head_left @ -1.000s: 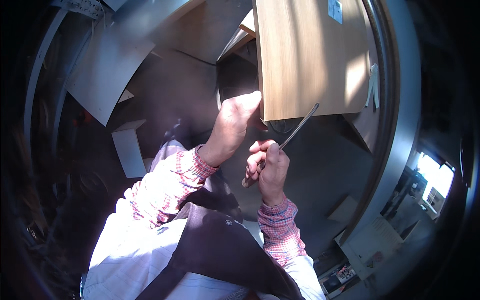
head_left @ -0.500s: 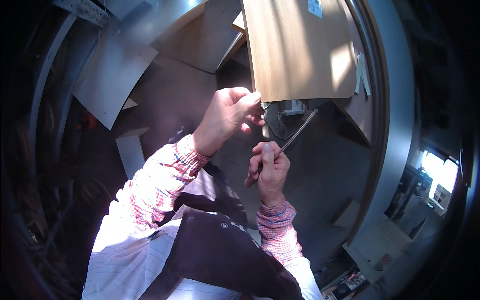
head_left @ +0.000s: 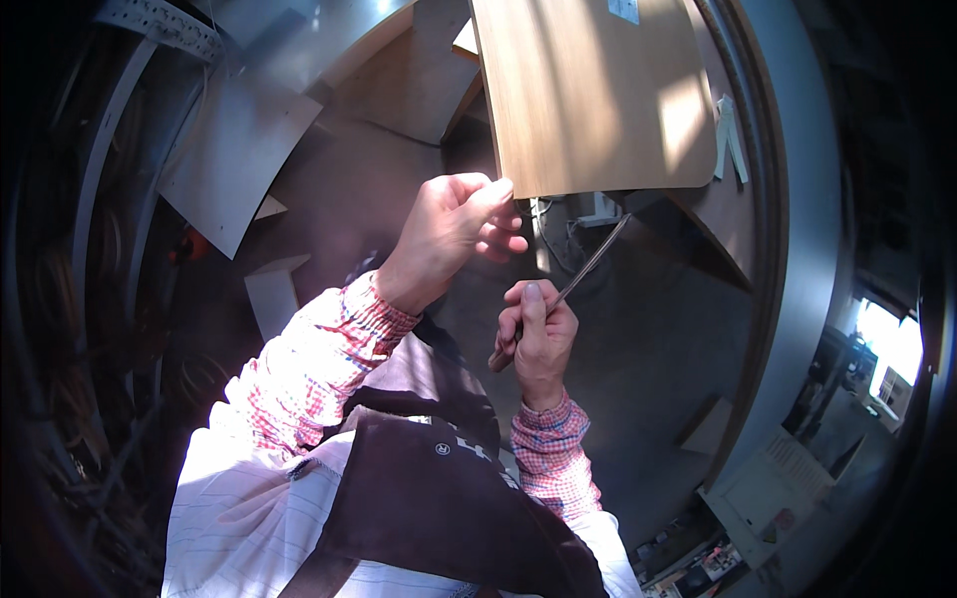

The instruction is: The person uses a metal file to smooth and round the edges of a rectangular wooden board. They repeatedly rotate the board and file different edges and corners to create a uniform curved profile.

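Since earlier frame, my left hand lifted to near edge of board, right hand barely shifted. Work looks mid-way: rod aimed at fitting under board, not yet seated as far as I can judge. Left fingers pinch board's corner, wrist bent up. Right fist wrapped around rod's near end, thumb along shaft, tip pointing far-right.

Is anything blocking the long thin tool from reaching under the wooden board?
Nothing visible does. The right hand holds the thin tool, whose tip points under the wooden board; the left hand pinches the board's lower corner, beside that path.
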Tool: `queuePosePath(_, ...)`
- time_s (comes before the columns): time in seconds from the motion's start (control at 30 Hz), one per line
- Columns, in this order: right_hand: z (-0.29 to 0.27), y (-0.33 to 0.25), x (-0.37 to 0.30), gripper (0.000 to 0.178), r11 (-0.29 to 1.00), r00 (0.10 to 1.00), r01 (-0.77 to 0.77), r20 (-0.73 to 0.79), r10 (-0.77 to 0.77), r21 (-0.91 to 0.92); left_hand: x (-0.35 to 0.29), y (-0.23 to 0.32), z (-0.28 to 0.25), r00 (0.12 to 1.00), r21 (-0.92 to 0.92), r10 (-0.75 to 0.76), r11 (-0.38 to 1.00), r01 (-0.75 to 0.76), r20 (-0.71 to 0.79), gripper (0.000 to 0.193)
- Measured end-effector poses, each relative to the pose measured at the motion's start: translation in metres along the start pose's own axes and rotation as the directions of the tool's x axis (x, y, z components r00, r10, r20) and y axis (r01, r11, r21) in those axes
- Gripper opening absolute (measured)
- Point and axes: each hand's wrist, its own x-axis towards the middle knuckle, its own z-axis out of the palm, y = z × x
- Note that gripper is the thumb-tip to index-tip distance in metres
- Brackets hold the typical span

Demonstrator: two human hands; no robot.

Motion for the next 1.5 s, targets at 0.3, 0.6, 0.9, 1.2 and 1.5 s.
queuePosePath(0.3, 0.003, -0.006, 0.003, 0.034, 0.997, 0.998, -0.035, 0.040, 0.038, -0.069, 0.002, 0.006, -0.007, 0.996, 0.086, -0.044, 0.996, 0.038, 0.073, 0.039)
queuePosePath(0.6, -0.012, -0.004, 0.017, 0.052, 0.975, 0.996, 0.060, 0.079, -0.044, -0.215, 0.010, 0.015, -0.019, 0.996, 0.124, -0.065, 0.991, 0.058, 0.057, 0.049)
queuePosePath(0.9, -0.007, -0.005, 0.009, 0.048, 0.975, 0.999, 0.033, 0.031, -0.027, -0.221, 0.013, 0.014, -0.019, 0.991, 0.127, -0.057, 0.991, 0.042, 0.118, 0.034)
queuePosePath(1.2, -0.005, -0.002, 0.008, 0.043, 0.977, 0.999, 0.028, 0.031, -0.022, -0.213, 0.015, 0.009, -0.016, 0.989, -0.042, -0.034, 0.998, 0.041, 0.145, 0.035)
queuePosePath(1.5, -0.003, 0.001, 0.012, 0.041, 0.976, 0.999, 0.028, 0.030, -0.022, -0.216, 0.018, 0.015, -0.021, 0.977, -0.011, -0.108, 0.994, 0.111, 0.181, 0.043)
